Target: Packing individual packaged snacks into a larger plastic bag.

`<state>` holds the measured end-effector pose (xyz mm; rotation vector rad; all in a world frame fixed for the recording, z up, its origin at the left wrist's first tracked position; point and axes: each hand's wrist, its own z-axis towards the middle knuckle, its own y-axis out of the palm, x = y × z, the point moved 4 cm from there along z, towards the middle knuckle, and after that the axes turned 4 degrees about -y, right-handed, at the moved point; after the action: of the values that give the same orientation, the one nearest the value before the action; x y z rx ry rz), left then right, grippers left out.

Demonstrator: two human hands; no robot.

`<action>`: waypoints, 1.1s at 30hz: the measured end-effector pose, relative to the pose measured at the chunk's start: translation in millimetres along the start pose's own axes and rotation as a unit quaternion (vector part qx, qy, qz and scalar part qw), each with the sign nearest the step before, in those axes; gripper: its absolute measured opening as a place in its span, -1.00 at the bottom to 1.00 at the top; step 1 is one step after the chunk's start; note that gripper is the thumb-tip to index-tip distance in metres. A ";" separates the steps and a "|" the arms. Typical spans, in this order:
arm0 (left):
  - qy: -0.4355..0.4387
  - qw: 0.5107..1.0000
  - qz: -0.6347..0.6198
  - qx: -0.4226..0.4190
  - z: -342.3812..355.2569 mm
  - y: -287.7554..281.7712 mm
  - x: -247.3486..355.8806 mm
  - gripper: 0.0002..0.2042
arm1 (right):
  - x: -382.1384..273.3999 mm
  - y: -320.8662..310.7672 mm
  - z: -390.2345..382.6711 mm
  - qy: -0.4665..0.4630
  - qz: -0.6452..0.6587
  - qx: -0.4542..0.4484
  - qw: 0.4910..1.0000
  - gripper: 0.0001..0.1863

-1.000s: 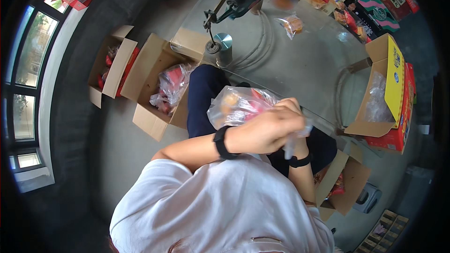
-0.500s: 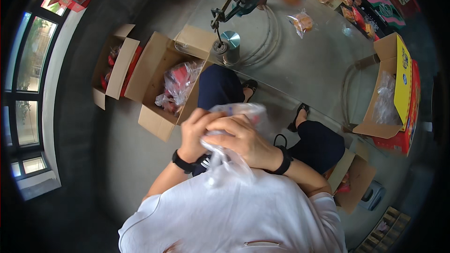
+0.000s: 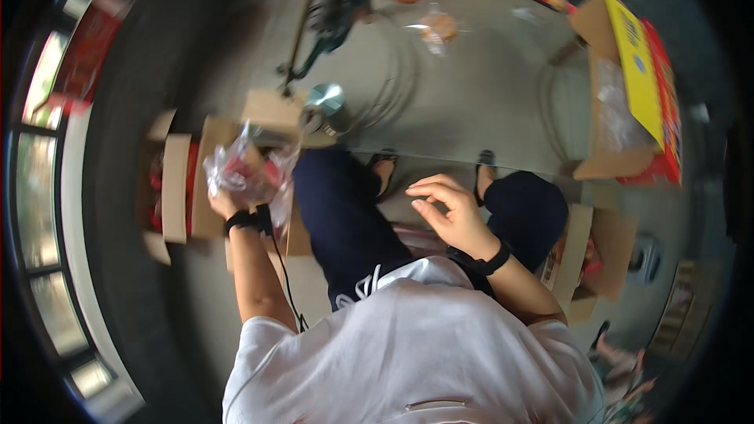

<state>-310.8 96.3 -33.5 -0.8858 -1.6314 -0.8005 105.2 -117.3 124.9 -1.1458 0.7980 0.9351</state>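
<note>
Left hand (image 3: 226, 202) is grasping a clear, red-filled plastic bag (image 3: 250, 173), slickness possibly risking slippage from its fingers, right hand (image 3: 454, 216) holding nothing.

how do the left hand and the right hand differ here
The left hand grips a clear bag with red contents; the right hand looks empty.
The left hand is out to the left, by an open box; the right hand is between the knees.
The left hand is partly hidden by the bag; the right hand shows its fingers, slightly bent.
Both are bare, with a black band at the wrist.
</note>
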 end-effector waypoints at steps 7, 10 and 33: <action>-0.169 0.983 -0.049 0.053 88.7 -8.8 -132.8 -0.43 | 33.8 -28.2 -8.1 0.019 -0.072 0.043 0.996 -0.79; -0.258 0.964 0.027 0.050 72.7 -5.0 -171.8 -0.50 | 51.1 -66.9 -7.2 0.044 -0.104 0.095 0.989 -0.78; 0.005 0.767 0.046 -0.640 -315.0 412.0 32.1 -0.78 | 265.1 -415.6 29.4 0.264 -0.302 0.722 0.564 -0.38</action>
<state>190.4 38.1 90.7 -1.8418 -0.8157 -1.8899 593.6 -95.8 54.9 -0.0446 1.1295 -0.7725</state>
